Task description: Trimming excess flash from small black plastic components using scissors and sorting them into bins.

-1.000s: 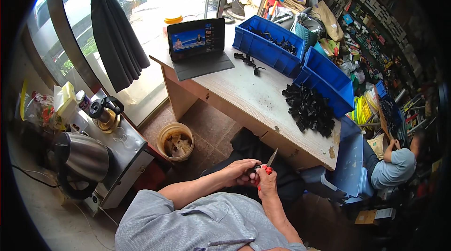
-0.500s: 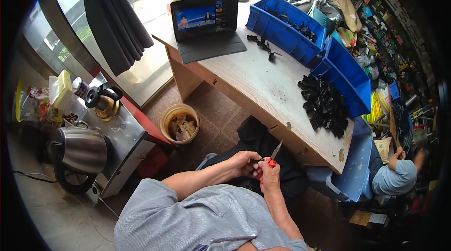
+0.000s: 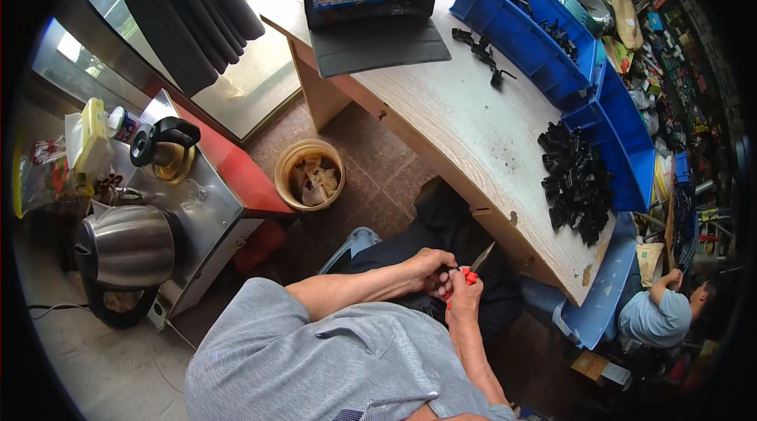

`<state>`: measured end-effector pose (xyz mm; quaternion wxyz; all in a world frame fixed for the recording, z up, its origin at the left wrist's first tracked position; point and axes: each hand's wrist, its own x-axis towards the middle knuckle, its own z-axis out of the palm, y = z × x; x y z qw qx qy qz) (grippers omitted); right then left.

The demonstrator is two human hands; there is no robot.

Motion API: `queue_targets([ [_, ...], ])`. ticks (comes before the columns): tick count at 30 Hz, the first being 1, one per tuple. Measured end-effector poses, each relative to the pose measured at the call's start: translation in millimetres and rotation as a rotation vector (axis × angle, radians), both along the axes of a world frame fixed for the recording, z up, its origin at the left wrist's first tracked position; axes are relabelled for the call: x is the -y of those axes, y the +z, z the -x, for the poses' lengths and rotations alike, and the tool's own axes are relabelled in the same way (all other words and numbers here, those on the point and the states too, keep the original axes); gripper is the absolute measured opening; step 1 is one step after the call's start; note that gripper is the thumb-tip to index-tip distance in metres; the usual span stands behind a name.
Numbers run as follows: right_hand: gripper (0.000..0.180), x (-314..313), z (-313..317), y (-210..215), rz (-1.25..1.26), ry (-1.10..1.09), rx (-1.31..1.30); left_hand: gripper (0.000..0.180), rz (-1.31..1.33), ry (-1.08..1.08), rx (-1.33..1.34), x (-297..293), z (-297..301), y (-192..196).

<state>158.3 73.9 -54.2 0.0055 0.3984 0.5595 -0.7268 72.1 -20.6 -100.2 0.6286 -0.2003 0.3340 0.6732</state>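
Holding a red-handled pointed tool (image 3: 471,274) above the lap, near the edge of the tabletop (image 3: 465,113).

Grasps the red handles with a clenched grip in the right hand (image 3: 467,303), metal tip slanting up and to the right. Curls the left hand (image 3: 430,267) just beside the tool, with fingers bent; cannot tell what lies within the left grip. Counts on the tabletop: one heap of small black parts (image 3: 576,184) at the right end, beside two blue bins (image 3: 512,35); one smaller black cluster (image 3: 485,54), near one tablet (image 3: 378,46) in a dark case, screen lit. Counts at left: one round pail (image 3: 284,176) on the floor; one steel kettle (image 3: 130,244) on a metal-topped cabinet (image 3: 213,200).
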Motion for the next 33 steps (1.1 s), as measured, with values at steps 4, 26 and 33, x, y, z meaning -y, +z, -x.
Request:
queue_targets([
  [4,0.009,-3,9,4,0.062,-0.003,-0.013,0.019,-0.076,-0.005,-0.236,15,11,13],
  [26,0.016,-8,18,-4,0.207,-0.032,-0.084,0.049,-0.38,-0.153,-1.599,58,46,23],
  [33,0.013,-5,11,-15,0.175,-0.112,-0.118,0.042,-0.273,-0.057,-1.854,50,36,27],
])
